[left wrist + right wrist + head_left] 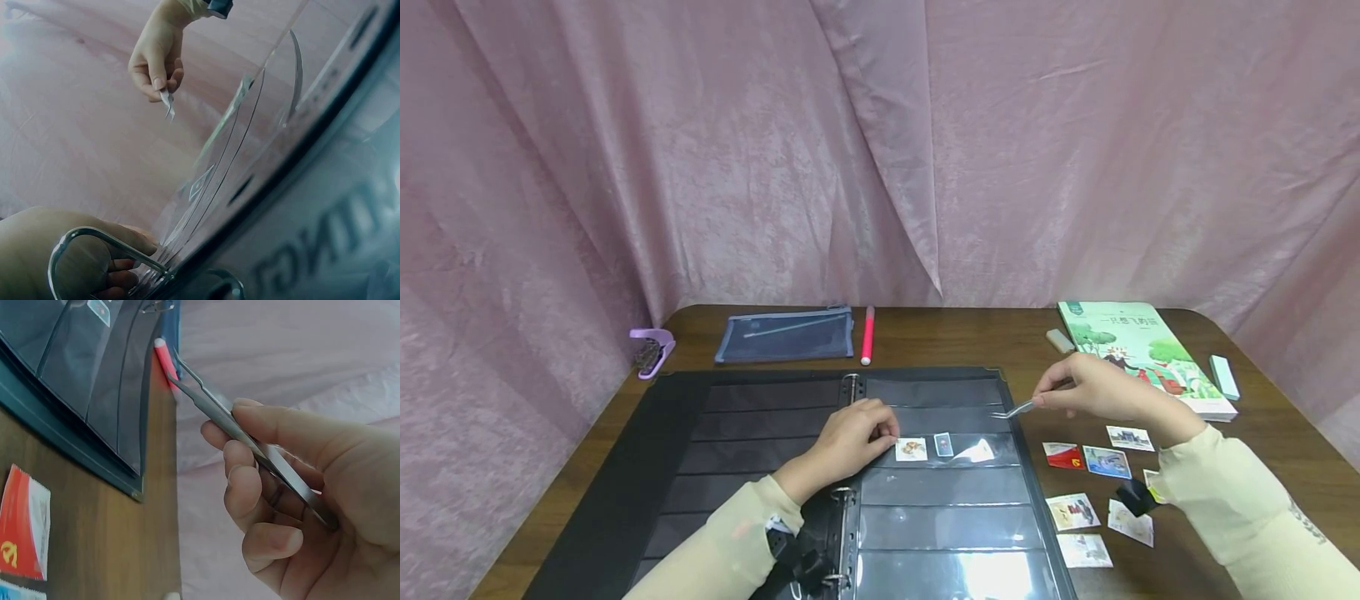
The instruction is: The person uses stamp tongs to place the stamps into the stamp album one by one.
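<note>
Fingers (242, 490) of the right hand (1090, 387) are curled round a pair of steel tweezers (250, 444), the thumb on one side, and the tweezers' two tips stand slightly apart above the right edge of the black ring album (681, 417). The left hand (856, 433) rests on the album's right page near the rings, its fingers bent and thumb and forefinger close together at the left edge of a white-bordered stamp (912, 450); whether they pinch the clear pocket strip, I cannot tell. That stamp lies in the third pocket row of the album's right page, with a small blue stamp (943, 445) just to its right, apart from it. More stamps lie loose on the wooden table (955, 333) to the right of the album, among them a red stamp (1063, 455) nearest its edge and a blue landscape stamp (1107, 462) farther out. Behind the album are a blue mesh pouch (782, 340) and a pink marker (868, 337); off its back left corner sits a purple device (658, 354); beyond its back right corner lie an eraser (1060, 341) and a green-covered book (1138, 354).
</note>
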`<state>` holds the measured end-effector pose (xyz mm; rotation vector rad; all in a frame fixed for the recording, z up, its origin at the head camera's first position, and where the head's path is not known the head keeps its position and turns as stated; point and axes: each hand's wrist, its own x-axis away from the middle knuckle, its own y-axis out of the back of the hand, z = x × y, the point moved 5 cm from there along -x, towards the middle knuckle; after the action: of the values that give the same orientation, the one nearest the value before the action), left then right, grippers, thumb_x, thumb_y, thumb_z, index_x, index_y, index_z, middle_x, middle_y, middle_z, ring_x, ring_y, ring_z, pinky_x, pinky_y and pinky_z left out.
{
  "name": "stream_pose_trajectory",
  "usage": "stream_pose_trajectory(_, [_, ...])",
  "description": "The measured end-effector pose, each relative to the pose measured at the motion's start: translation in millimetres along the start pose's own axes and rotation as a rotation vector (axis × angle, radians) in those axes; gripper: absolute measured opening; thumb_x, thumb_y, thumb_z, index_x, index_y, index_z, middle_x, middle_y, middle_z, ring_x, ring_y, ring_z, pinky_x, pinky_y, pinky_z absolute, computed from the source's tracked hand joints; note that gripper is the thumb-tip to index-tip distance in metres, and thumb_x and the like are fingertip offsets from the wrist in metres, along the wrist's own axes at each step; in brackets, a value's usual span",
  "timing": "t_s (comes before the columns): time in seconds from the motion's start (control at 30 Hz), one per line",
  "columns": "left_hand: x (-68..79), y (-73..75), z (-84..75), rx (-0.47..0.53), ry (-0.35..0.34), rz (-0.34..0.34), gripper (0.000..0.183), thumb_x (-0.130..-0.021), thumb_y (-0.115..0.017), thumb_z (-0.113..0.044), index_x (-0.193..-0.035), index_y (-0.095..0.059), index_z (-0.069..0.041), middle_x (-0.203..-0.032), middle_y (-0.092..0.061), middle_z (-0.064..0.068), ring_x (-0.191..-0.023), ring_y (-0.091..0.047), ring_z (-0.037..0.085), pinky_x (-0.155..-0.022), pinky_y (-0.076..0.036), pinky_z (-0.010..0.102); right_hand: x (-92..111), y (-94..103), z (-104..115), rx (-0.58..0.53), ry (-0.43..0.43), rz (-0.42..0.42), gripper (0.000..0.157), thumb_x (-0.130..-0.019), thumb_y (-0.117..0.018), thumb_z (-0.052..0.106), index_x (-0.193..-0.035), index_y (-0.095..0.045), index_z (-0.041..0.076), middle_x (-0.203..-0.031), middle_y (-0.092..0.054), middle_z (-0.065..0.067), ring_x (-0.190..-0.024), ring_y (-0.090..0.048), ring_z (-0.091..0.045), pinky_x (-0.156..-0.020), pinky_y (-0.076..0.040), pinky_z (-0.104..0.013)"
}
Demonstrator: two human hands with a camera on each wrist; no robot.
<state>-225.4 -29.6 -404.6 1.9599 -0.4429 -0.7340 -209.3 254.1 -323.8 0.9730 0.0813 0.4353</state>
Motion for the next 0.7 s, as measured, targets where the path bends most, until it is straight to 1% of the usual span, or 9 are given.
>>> stream_pose_trajectory(0.17, [-0.6,1.1,-0.8,-0.004,0.0,0.004,0.011,-0.077,-0.068,-0.021,-0.075,-0.058,-0.026,-0.073,-0.051,-0.015,-0.071,-0.046,0.001,-0.059,-0.036,0.016,11.7,5.6,-5.5,0.008,0.037,-0.002,0.016,-0.081,-0.064,0.028,-0.084,-0.068,0.013,-0.066,-0.057,0.004,-0.053,-0.05,-0.006,-0.048,-0.04,-0.022])
stream_pose_trajectory(0.27, [-1.0,1.4,-1.3,-0.007,0.001,0.01,0.011,-0.077,-0.068,-0.021,-0.075,-0.058,-0.026,-0.073,-0.051,-0.014,-0.071,-0.046,0.001,-0.059,-0.036,0.016,18.9,7.1,-9.6,0.005,0.064,-0.006,0.016,-0.082,-0.063,0.026,-0.084,-0.068,0.012,-0.065,-0.057,0.005,-0.052,-0.05,-0.004,-0.048,-0.041,-0.022])
stream_pose_trajectory(0.4, [-1.3,1.9,-1.7,-0.007,0.003,0.014,0.011,-0.077,-0.068,-0.021,-0.075,-0.058,-0.026,-0.072,-0.051,-0.014,-0.071,-0.046,0.001,-0.06,-0.036,0.016,28.1,8.8,-15.2,0.009,0.086,-0.033,0.016,-0.084,-0.061,0.025,-0.085,-0.067,0.01,-0.067,-0.059,0.008,-0.053,-0.05,-0.002,-0.049,-0.042,-0.022])
stream_pose_trajectory(0.5, [-1.1,1.9,-1.6,-0.005,0.004,0.015,0.011,-0.077,-0.068,-0.021,-0.075,-0.058,-0.026,-0.073,-0.051,-0.014,-0.071,-0.046,0.001,-0.06,-0.036,0.016,34.7,9.1,-20.0,0.021,0.066,-0.063,0.017,-0.084,-0.061,0.027,-0.086,-0.067,0.012,-0.07,-0.061,0.008,-0.057,-0.052,-0.002,-0.053,-0.043,-0.021])
stream_pose_trajectory(0.6, [-0.3,1.4,-1.1,-0.005,0.006,0.012,0.011,-0.077,-0.068,-0.022,-0.075,-0.058,-0.026,-0.073,-0.051,-0.014,-0.071,-0.046,0.001,-0.06,-0.036,0.016,40.8,7.3,-25.4,0.026,0.051,-0.081,0.015,-0.084,-0.061,0.028,-0.086,-0.067,0.015,-0.075,-0.064,0.004,-0.06,-0.052,-0.001,-0.054,-0.042,-0.021])
stream_pose_trajectory(0.7, [0.1,0.8,-0.9,-0.007,0.001,0.005,0.011,-0.077,-0.068,-0.022,-0.075,-0.058,-0.027,-0.073,-0.051,-0.015,-0.071,-0.046,0.0,-0.06,-0.036,0.016,47.3,4.7,-31.6,0.018,0.053,-0.085,0.014,-0.085,-0.06,0.027,-0.087,-0.067,0.015,-0.075,-0.064,0.001,-0.059,-0.049,0.0,-0.05,-0.039,-0.02])
